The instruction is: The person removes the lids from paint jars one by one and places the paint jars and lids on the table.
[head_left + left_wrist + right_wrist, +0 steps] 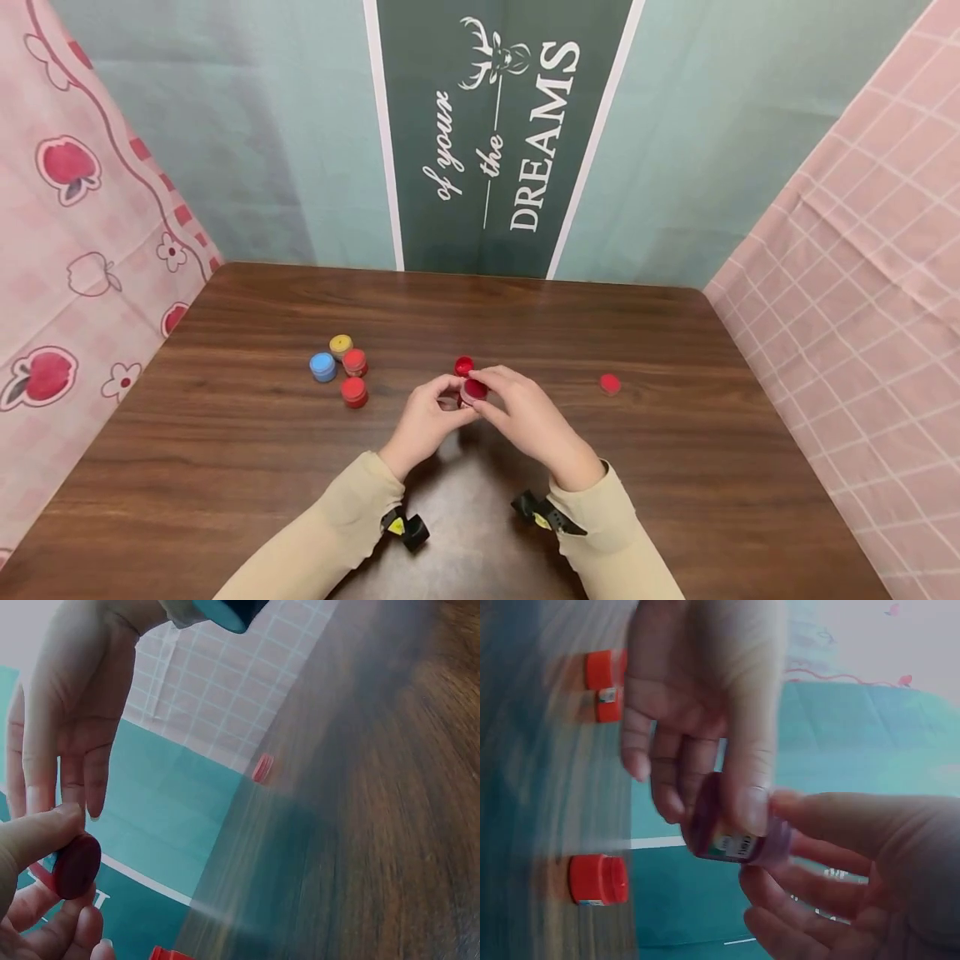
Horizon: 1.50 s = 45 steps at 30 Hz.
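Both hands meet over a small dark red jar (472,395) with a pale label, raised off the table. My left hand (422,423) grips the jar's body between thumb and fingers. The fingers of my right hand (531,415) pinch the jar's upper end, where the right wrist view shows its label (731,844). In the left wrist view the jar's dark round end (78,867) faces the camera. Just behind the hands stands a bright red jar (464,366) without a lid, its narrower neck (616,879) bared. A loose red lid (610,384) lies to the right.
Left of the hands stand a yellow-topped jar (341,345), a blue jar (322,367), a red jar (355,362) and another red jar (354,392). The brown wooden table (675,500) meets a green printed cloth (495,250) at the back and pink cloths at both sides.
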Motion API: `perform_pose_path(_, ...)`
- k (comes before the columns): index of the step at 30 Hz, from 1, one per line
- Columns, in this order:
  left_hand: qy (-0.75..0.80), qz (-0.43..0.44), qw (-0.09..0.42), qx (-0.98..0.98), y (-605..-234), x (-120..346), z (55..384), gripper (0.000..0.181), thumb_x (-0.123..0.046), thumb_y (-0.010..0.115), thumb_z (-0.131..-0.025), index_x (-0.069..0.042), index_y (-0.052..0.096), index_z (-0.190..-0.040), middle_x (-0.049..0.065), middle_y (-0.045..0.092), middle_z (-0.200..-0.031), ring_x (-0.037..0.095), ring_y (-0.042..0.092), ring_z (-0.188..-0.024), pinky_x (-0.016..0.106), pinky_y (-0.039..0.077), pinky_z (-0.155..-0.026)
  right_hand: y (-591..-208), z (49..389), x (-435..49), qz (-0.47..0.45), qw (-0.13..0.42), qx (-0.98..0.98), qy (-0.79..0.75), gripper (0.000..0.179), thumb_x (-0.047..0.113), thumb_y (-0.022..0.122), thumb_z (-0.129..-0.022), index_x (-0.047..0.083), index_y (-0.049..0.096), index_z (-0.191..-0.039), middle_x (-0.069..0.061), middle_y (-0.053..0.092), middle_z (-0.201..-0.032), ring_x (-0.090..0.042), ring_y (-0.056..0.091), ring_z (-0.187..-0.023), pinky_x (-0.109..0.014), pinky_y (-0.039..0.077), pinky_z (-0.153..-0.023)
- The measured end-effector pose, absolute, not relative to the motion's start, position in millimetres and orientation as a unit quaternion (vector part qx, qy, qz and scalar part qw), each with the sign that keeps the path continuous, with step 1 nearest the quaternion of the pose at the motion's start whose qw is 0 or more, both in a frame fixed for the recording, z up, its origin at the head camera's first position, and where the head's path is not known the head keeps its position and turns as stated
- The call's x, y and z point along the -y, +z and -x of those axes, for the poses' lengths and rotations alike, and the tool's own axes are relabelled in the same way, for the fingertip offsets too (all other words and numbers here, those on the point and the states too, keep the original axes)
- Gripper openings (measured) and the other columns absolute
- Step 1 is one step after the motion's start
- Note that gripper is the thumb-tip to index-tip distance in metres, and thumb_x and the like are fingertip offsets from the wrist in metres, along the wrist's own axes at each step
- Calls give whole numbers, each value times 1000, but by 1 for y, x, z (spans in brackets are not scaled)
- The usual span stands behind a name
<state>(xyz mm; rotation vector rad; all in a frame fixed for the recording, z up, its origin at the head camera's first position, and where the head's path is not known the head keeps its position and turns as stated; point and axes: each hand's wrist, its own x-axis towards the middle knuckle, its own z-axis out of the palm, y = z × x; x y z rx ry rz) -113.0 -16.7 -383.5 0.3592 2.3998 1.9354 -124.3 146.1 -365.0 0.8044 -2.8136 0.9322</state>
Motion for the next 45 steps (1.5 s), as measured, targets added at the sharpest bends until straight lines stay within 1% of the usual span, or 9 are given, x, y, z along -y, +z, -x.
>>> perform_pose_path(6, 626, -119, 10, -771, -386, 18, 112, 26, 4, 71, -76, 6, 62, -100, 14, 63, -95, 24, 58, -89, 34, 52, -75, -365, 120, -138, -221, 50, 924, 309, 56, 37, 77, -74, 5, 59, -118, -6, 60, -111, -20, 59, -95, -36, 49, -80)
perform_pose_path(11, 627, -114, 19, -771, -384, 19, 110, 25, 7, 69, -75, 4, 62, -99, 13, 63, -96, 24, 58, -86, 37, 52, -76, -368, 121, -134, -200, 77, 927, 307, 36, 33, 78, -75, 9, 65, -98, 1, 55, -90, -15, 56, -75, -29, 49, -67)
perform_pose_path(17, 629, -116, 6, -769, -380, 18, 111, 25, 5, 71, -75, 4, 63, -99, 12, 63, -95, 25, 57, -92, 47, 48, -82, -364, 124, -142, -285, 33, 876, 389, 28, 4, 70, -81, 4, 66, -109, -5, 61, -111, -18, 59, -98, -36, 48, -86)
perform_pose_path(22, 639, -127, 10, -758, -383, 19, 111, 26, 4, 71, -77, 6, 60, -101, 15, 62, -97, 27, 59, -89, 40, 51, -79, -363, 121, -142, -287, 20, 872, 397, 37, 13, 72, -81, 4, 59, -114, -9, 54, -124, -21, 52, -114, -38, 42, -95)
perform_pose_path(26, 647, -129, 19, -752, -384, 18, 111, 27, 5, 69, -78, 6, 59, -102, 16, 61, -97, 28, 60, -84, 26, 51, -73, -365, 120, -139, -224, 64, 906, 354, 49, 33, 78, -75, 5, 57, -109, -7, 56, -107, -19, 55, -93, -34, 47, -79)
perform_pose_path(30, 646, -124, 19, -753, -384, 17, 111, 26, 6, 69, -76, 5, 60, -100, 15, 61, -97, 26, 59, -86, 33, 52, -76, -367, 121, -137, -178, 85, 928, 316, 42, 36, 79, -73, 9, 58, -97, -1, 53, -88, -15, 51, -76, -30, 45, -65)
perform_pose_path(34, 640, -114, 5, -760, -394, 15, 117, 25, 3, 72, -75, 3, 63, -98, 12, 64, -95, 25, 57, -91, 44, 50, -81, -367, 122, -140, -193, 71, 918, 340, 32, 26, 78, -75, 8, 65, -98, 2, 56, -88, -13, 55, -79, -30, 48, -70)
perform_pose_path(39, 634, -115, 0, -764, -418, 17, 125, 29, -7, 77, -75, -4, 65, -101, 5, 64, -96, 18, 58, -89, 34, 50, -78, -365, 124, -150, -259, 14, 884, 389, 35, 11, 72, -81, 4, 63, -114, -4, 62, -106, -17, 59, -97, -34, 49, -85)
perform_pose_path(45, 635, -127, -1, -762, -400, 18, 119, 28, 0, 73, -77, 3, 62, -102, 12, 63, -98, 25, 58, -92, 41, 50, -81, -366, 124, -147, -243, 15, 877, 414, 41, 20, 76, -78, 7, 51, -108, -8, 59, -115, -23, 58, -102, -39, 47, -86)
